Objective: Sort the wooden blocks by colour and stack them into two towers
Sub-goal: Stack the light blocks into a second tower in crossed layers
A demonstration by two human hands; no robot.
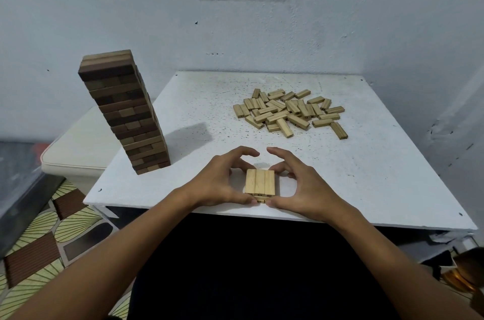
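A tall tower of dark brown blocks (pixel 128 115) stands at the left of the white table (pixel 366 188). A loose pile of light blocks (pixel 288 111) lies at the back right. Near the front edge sits a low stack of light blocks (pixel 260 183), its top layer three blocks side by side over a lower layer. My left hand (pixel 222 183) presses against the stack's left side and my right hand (pixel 303 186) against its right side. Thumbs touch the front lower layer, and the forefingers arch over the back.
A cream stool or box (pixel 76 154) stands left of the table behind the dark tower. A patterned floor mat (pixel 52 236) lies at lower left. The wall rises close behind the table. Bare tabletop lies between the low stack and the pile.
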